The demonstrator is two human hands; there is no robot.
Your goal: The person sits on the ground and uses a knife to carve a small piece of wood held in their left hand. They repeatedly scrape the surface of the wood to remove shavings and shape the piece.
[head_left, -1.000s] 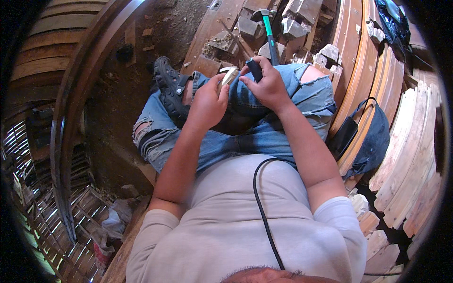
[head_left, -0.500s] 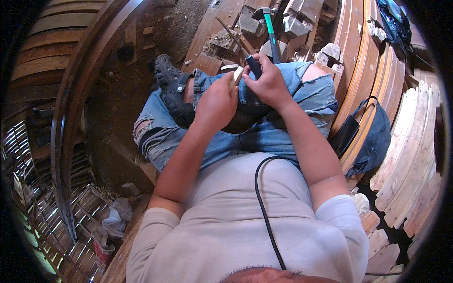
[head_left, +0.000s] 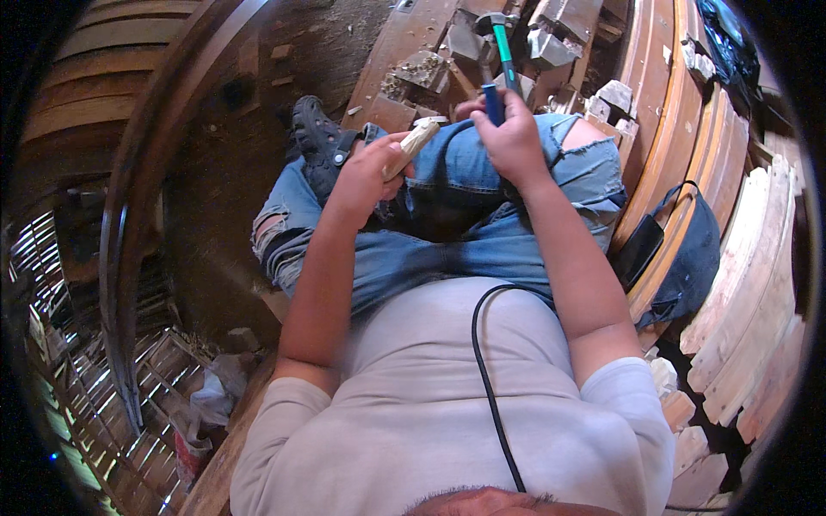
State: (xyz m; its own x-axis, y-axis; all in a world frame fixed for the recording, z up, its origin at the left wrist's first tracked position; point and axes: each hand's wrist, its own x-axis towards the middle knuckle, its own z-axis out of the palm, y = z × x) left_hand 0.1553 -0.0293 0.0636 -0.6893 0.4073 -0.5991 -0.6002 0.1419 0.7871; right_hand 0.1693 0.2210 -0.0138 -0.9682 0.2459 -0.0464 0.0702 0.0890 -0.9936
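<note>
My left hand (head_left: 368,176) is closed around a short, pale piece of wood (head_left: 413,148), roughly cut and held at a slant above my left knee. In my right hand (head_left: 514,144) is a blue-handled bladed tool (head_left: 493,105), held upright with its fingers wrapped around the handle. Its thin blade points away from me and blurs against the background, so its exact kind is unclear. The two hands are apart, over my crossed legs in torn jeans (head_left: 460,172). Just beyond my right hand, a hammer (head_left: 502,50) with a green and black handle leans among wood blocks.
Wood blocks and offcuts (head_left: 422,70) lie on boards ahead. Long curved planks (head_left: 658,112) run along my right, with a dark blue cap (head_left: 684,262) on them. Pale boards (head_left: 748,267) are stacked farther right. A dark curved beam (head_left: 125,189) stands left.
My hands have moved apart. The right has lifted the bladed tool away from the wood and turned it more upright; the left has lowered slightly left, showing more of the wood piece.
</note>
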